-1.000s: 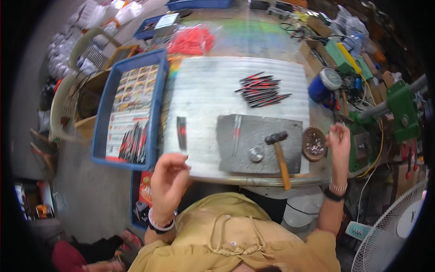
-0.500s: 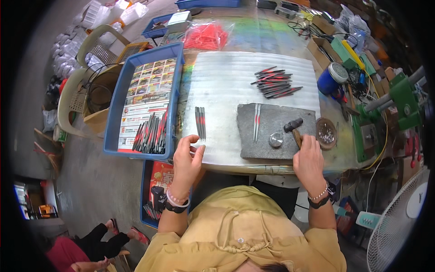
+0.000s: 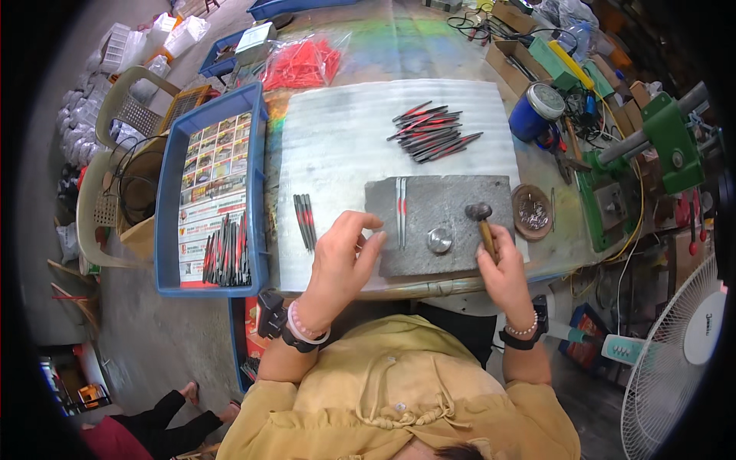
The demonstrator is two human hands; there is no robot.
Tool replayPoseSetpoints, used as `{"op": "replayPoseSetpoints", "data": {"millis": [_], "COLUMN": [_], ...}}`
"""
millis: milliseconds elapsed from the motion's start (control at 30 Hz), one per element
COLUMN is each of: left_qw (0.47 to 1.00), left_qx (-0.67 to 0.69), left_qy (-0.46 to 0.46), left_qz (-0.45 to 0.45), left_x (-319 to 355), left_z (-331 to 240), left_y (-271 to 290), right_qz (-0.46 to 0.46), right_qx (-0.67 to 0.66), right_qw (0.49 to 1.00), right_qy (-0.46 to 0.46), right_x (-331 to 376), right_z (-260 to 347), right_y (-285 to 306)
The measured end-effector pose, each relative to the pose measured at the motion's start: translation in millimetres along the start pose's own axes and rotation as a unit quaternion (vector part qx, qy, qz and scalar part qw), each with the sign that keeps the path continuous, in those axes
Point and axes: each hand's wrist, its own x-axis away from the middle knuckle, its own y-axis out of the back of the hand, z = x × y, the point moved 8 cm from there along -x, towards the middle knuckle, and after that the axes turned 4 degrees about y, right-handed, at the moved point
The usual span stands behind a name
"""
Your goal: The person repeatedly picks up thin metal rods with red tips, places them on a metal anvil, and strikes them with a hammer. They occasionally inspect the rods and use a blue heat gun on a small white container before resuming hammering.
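Note:
My right hand (image 3: 502,268) is closed around the wooden handle of a small hammer (image 3: 479,212), whose dark head sits over the right part of a grey stone slab (image 3: 422,264). At the slab's left edge hovers my left hand (image 3: 341,259), thumb and forefinger apart, with nothing visible between them. Close to its fingertips, two slim silver sticks with red middles (image 3: 402,215) lie side by side on the slab. A round shiny metal piece (image 3: 439,241) rests between them and the hammer. Left of my left hand, several dark red-marked sticks (image 3: 305,222) lie in a row.
A white foam sheet (image 3: 322,123) covers the table under a pile of black-and-red sticks (image 3: 433,132). More fill part of a blue tray (image 3: 261,115) at left. A brown bowl (image 3: 532,211), blue jar (image 3: 535,111) and green press (image 3: 667,146) stand right. Another person (image 3: 146,433) is lower left.
My left hand has moved right, from the row of dark sticks to the slab's left edge. My right hand still grips the hammer. The whole view has shifted slightly.

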Motion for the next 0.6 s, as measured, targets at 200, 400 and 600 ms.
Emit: {"op": "replayPoseSetpoints", "data": {"millis": [200,400,600], "left_qw": [0.998,0.984,0.970], "left_qx": [-0.067,-0.175,-0.225], "left_qy": [-0.018,-0.029,0.072], "left_qz": [0.009,0.032,0.049], "left_x": [-68,-181,-259], "left_z": [-10,30,97], "left_y": [-12,-51,-92], "right_qz": [0.008,0.009,-0.002], "right_qx": [-0.055,-0.049,-0.059], "right_qw": [0.998,0.999,0.998], "right_qy": [-0.018,-0.005,-0.008], "right_x": [-5,-3,-1], "right_z": [-13,-13,-15], "right_y": [-2,-2,-1]}}
